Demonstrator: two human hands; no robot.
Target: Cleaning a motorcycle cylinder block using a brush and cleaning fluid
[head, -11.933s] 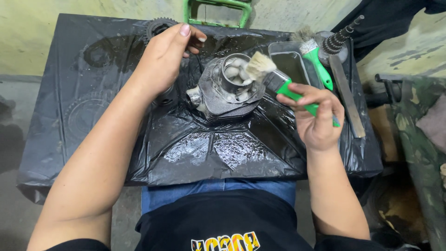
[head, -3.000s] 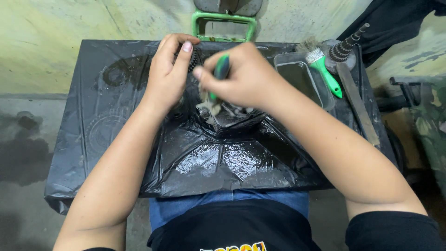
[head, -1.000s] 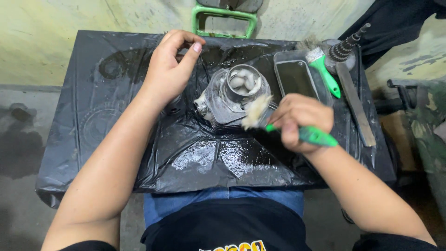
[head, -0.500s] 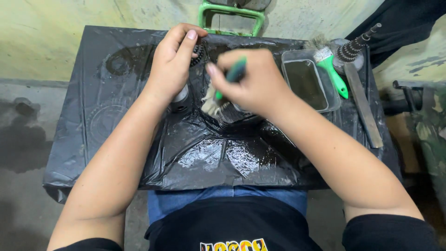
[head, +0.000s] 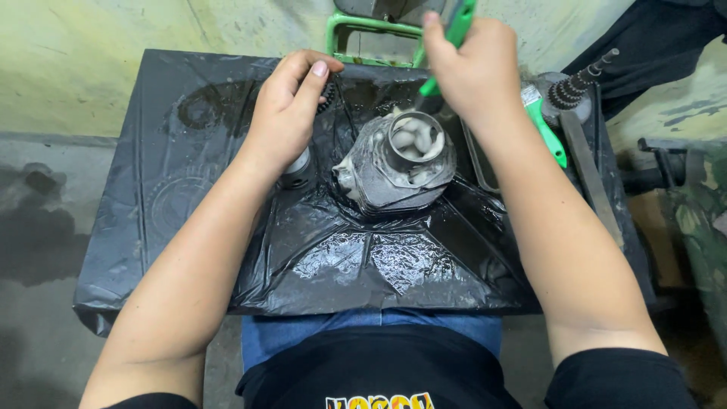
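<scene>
A grey finned metal engine cylinder (head: 394,168) lies on wet black plastic sheeting (head: 356,257), its round bore facing up and full of foam. My right hand (head: 471,70) grips a green-handled brush (head: 448,47) held upright at the cylinder's far edge, the bristles hidden behind the rim. My left hand (head: 288,106) rests curled on the sheeting just left of the cylinder, fingers over a dark toothed part (head: 329,89) and a small metal cylinder (head: 297,168) beneath the wrist.
A second green-handled brush (head: 547,130), a flat metal file (head: 591,176) and a threaded rod part (head: 579,79) lie at the right. A metal tray (head: 478,160) sits under my right forearm. A green frame (head: 363,38) stands at the back. Wet concrete floor (head: 38,227) lies left.
My right hand has lifted the brush from the cylinder's near-left side to its far edge, uncovering the foamy bore. My left hand has stayed in place.
</scene>
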